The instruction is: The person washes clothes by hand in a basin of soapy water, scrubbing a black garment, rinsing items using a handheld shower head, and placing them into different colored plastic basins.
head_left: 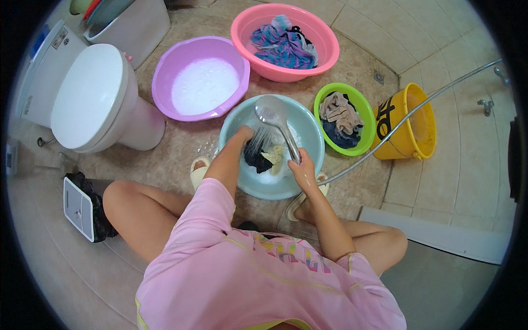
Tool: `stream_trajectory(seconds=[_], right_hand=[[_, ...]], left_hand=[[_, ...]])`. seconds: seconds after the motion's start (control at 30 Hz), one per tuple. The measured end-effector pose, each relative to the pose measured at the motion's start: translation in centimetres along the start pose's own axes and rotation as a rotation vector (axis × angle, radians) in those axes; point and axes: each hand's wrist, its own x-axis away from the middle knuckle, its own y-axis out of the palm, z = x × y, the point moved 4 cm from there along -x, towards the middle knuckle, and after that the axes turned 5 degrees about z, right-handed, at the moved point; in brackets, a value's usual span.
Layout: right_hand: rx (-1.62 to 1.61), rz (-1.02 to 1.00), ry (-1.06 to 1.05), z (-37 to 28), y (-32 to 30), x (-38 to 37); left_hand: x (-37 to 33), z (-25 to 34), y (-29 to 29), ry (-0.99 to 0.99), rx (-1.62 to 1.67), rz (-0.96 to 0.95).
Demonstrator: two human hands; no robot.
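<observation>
A light blue basin (pixel 314 124) sits on the floor in front of me, between my feet. My right hand (pixel 302 169) is closed around the handle of a handheld shower head (pixel 271 111), and water sprays from it into the basin. My left hand (pixel 245 132) reaches over the basin's left side, close to a black cloth (pixel 255 158); its fingers are blurred by the spray, so their grip does not show. Beside the black cloth lies a pale yellow cloth (pixel 273 156), in slightly sudsy water.
Farther off stand a purple basin (pixel 165 91) of foamy water and a pink basin (pixel 330 47) of blue-purple clothes. To the right are a green basin (pixel 369 124) with clothes and a yellow bucket (pixel 393 135). The shower hose (pixel 407 116) crosses there. A toilet (pixel 91 96) stands left.
</observation>
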Motion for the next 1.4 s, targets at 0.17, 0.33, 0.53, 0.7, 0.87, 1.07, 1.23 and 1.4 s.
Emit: stream_trajectory(seconds=[0.17, 0.33, 0.53, 0.7, 0.87, 1.07, 1.23, 1.4], right_hand=[[-0.249, 0.300, 0.010, 5.6, 2.3, -4.5], [-0.566, 0.190, 0.244, 1.7, 5.3, -4.3], [-0.410, 0.004, 0.265, 3.2, 4.7, -2.1], [-0.057, -0.189, 0.017, 5.3, -0.8, -0.4], [0.382, -0.069, -0.069, 4.6, -7.5, 1.4], [0.017, 0.402, -0.016, 5.9, -9.1, 2.5], [0.055, 0.441, -0.086, 4.3, -10.2, 2.9], [0.207, 0.476, -0.136, 4.0, -13.2, 4.0]], left_hand=[[6.4, 2.5, -1.4, 0.229, -0.111, 0.207], [10.4, -2.8, -6.0, 0.353, 0.043, 0.588], [11.4, -5.9, -7.3, 0.138, 0.419, 0.595], [8.9, -7.4, -6.7, 0.204, 0.512, 0.645], [7.0, -5.5, -4.9, 0.255, 0.516, 0.590], [9.0, 0.0, -1.3, 0.298, 0.281, 0.443], [9.7, -0.2, 0.2, 0.378, 0.257, 0.394], [11.1, 1.4, 1.4, 0.385, 0.088, 0.266]])
